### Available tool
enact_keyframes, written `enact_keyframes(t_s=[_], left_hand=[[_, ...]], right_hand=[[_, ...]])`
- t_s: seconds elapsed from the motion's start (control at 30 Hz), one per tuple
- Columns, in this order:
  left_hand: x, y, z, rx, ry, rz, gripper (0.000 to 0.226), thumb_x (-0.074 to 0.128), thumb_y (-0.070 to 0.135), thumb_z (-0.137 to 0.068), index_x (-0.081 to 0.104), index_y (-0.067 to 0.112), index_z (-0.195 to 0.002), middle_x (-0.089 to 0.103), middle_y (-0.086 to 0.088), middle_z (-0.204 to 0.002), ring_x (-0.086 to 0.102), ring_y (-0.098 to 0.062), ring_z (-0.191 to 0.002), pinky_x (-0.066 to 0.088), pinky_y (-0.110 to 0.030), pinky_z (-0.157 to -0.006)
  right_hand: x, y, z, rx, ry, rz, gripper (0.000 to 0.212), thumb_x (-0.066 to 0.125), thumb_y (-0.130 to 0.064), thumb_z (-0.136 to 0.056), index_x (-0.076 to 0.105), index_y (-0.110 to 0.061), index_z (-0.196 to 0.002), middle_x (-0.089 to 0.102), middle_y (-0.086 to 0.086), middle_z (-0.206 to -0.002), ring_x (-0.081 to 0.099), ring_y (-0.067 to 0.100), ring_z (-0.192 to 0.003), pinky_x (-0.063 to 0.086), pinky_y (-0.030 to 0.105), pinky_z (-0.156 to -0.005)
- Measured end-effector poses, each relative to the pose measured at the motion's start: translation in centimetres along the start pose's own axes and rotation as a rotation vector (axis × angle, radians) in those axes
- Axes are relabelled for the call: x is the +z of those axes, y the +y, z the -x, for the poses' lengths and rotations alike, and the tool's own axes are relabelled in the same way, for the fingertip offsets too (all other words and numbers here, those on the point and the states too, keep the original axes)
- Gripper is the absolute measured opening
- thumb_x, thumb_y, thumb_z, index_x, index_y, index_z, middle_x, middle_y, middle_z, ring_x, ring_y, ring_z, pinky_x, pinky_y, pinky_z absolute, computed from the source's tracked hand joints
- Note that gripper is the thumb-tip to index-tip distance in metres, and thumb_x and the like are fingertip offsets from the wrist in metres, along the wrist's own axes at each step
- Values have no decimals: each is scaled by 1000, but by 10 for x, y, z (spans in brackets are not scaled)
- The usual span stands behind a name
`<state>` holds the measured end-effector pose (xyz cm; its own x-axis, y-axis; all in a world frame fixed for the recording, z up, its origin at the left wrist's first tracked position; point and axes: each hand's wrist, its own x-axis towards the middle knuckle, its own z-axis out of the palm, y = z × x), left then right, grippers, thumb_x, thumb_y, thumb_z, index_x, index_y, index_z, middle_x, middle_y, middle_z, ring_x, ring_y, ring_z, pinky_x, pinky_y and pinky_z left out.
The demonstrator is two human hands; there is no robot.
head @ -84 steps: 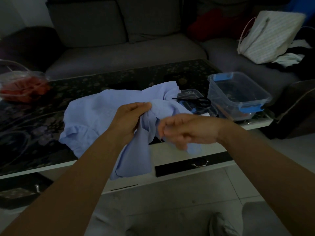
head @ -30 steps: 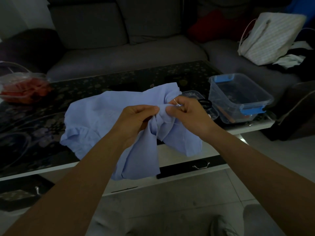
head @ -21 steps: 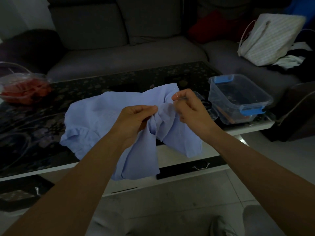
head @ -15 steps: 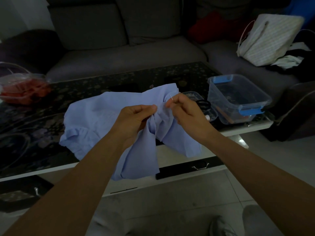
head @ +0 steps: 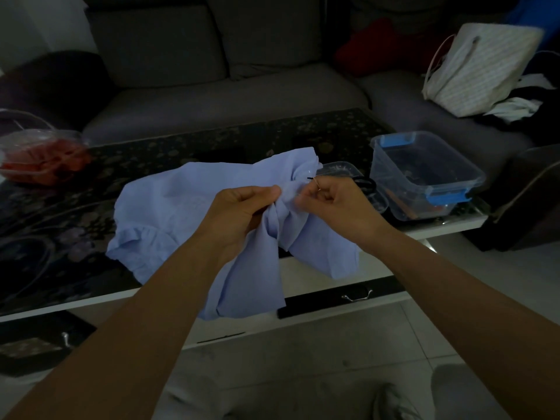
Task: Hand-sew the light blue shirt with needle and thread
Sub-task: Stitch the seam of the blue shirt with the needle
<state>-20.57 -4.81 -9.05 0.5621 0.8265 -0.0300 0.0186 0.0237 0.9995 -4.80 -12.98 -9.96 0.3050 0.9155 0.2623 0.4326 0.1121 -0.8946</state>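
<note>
Container (head: 39, 159), clear plastic, red contents: far left of the counter (head: 91, 189), which has a dark flowered top.

Shirt (head: 169, 213), light blue: rumpled across the counter's near half, with one part hanging over the front edge, above the drawer (head: 318, 301).

Left grip (head: 242, 210): thumb and curled fingers bunch a fold of the shirt, which I hold lifted off the counter.

Needle (head: 316, 183): thin sliver at my right fingertips, just beside the held fold. The light is dim, so it is probably the needle, and I cannot make out the thread.

Right grip (head: 336, 204): fingers curled, thumb and forefinger pinched on that sliver, close to the left grip.

Scissors (head: 365, 183), black handles: just behind my right grip, lying in a small clear tray (head: 336, 169).

Tub (head: 424, 174), clear with blue latches: right end of the counter, open-topped.

Bag (head: 481, 71), pale, striped: far right, on the grey sofa (head: 242, 95).
</note>
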Motion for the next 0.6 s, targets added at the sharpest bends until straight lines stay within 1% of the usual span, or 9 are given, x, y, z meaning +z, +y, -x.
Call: enact_keyframes(t_s=[0.07, 0.13, 0.2, 0.23, 0.3, 0.37, 0.43, 0.5, 0.6], left_hand=[[1, 1, 0, -2, 9, 4, 9, 62, 20, -90, 65, 11, -89, 65, -1, -86, 62, -12, -82, 52, -27, -82], [2, 1, 0, 1, 14, 10, 9, 62, 19, -90, 66, 11, -89, 66, -1, -86, 62, -12, -82, 52, -25, -80], [2, 1, 1, 6, 10, 8, 9, 61, 19, -90, 65, 11, -89, 66, -2, -87, 63, -12, -82, 52, -27, -82], [2, 1, 1, 10, 5, 6, 9, 61, 19, -90, 65, 11, -89, 66, -2, -87, 63, -12, -82, 53, -27, -83], [1, -1, 0, 21, 8, 5, 9, 61, 19, -90, 65, 11, -88, 66, -1, -86, 64, -11, -80, 54, -24, -79], [1, 0, -1, 23, 22, 5, 8, 61, 18, -90, 66, 12, -88, 66, 0, -85, 64, -10, -78, 54, -19, -73], [0, -1, -1, 28, 21, 2, 8, 61, 18, -90, 66, 11, -88, 66, 0, -85, 64, -11, -78, 53, -19, -73], [2, 0, 0, 27, 11, -1, 9, 61, 17, -91, 66, 10, -89, 66, -1, -86, 63, -12, -81, 53, -24, -77], [0, 0, -2, 28, 5, 8, 8, 59, 16, -91, 65, 10, -89, 66, -2, -87, 62, -13, -82, 51, -28, -82]], right_hand=[[-2, 1, 0, 25, 45, -8, 12, 64, -15, -91, 66, -3, -90, 54, 21, -69, 44, 19, -57, 38, 23, -60], [-4, -2, 1, 31, 138, -71, 7, 56, -13, -94, 62, -12, -92, 57, 23, -75, 48, 23, -58, 39, 22, -60], [-5, -5, 2, 20, 173, -159, 18, 44, -8, -98, 57, -18, -90, 54, 1, -63, 46, 5, -52, 37, 13, -54], [-4, -7, 3, -7, 160, -198, 23, 39, -5, -99, 55, -18, -89, 49, -9, -59, 43, 0, -52, 35, 10, -52], [-1, -7, 6, -76, 119, -198, 29, 34, 0, -99, 54, -18, -89, 45, -7, -63, 41, 0, -54, 35, 11, -53], [0, -7, 8, -148, 74, -123, 27, 35, 0, -100, 56, -16, -97, 48, -2, -63, 43, 7, -55, 37, 17, -53], [2, -7, 9, -187, 39, -46, 23, 40, -1, -99, 60, -11, -105, 58, -3, -60, 50, 14, -52, 42, 23, -52], [4, -7, 10, -194, 27, -7, 20, 46, -4, -99, 64, -9, -107, 66, 0, -63, 56, 8, -51, 44, 19, -52], [5, -5, 12, -193, 33, 15, 18, 52, -6, -98, 68, -8, -105, 67, 2, -62, 58, 4, -48, 42, 11, -51]])
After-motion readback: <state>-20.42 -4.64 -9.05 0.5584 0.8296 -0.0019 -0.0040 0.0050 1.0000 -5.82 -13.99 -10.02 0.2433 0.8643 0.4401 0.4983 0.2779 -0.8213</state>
